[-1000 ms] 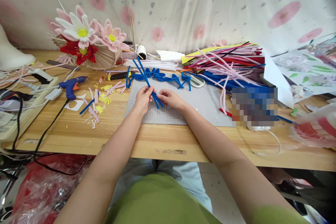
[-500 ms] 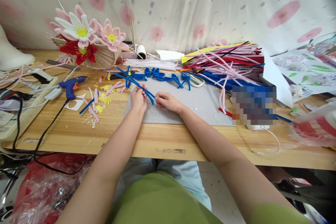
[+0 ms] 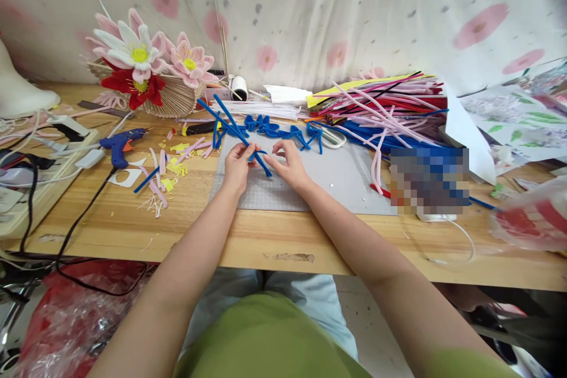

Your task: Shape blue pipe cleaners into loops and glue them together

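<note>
Blue stems (image 3: 230,124) now tilted steeper over grey mat (image 3: 345,180) on wooden table (image 3: 133,224), left grip (image 3: 237,164) pinching them, right grip (image 3: 290,166) half-open alongside.

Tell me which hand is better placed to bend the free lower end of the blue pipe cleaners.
Probably the right hand: its fingers sit open beside the lower end of the blue pipe cleaners, while the left hand is pinching the bundle and steadying it.
</note>
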Motion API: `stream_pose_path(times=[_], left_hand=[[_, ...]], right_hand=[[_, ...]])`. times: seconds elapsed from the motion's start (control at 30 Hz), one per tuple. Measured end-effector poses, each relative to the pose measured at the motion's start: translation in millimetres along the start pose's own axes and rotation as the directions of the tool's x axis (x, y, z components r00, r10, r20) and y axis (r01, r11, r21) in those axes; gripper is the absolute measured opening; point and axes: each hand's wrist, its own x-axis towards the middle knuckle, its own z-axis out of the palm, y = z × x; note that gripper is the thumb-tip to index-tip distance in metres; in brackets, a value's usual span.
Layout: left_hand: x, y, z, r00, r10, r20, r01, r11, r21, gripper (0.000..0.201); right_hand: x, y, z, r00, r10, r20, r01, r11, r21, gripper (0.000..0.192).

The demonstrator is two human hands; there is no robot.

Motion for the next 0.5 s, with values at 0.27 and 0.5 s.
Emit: stream_pose_path(times=[0.27, 0.5], left_hand=[[1, -7, -2.5, 0.999, -0.012, 0.035, 0.010, 0.999, 0.053, 0.027], [4, -6, -6.5, 0.997, 0.033, -0.070, -0.028, 0.997, 0.072, 0.027]], right_hand=[[-2, -4, 11, 0.989, -0.083, 0.126, 0.101, 0.984, -0.145, 0.016], [-4, 1, 7, 0.943, -0.229, 0.243, 0.264, 0.956, -0.126, 0.012]])
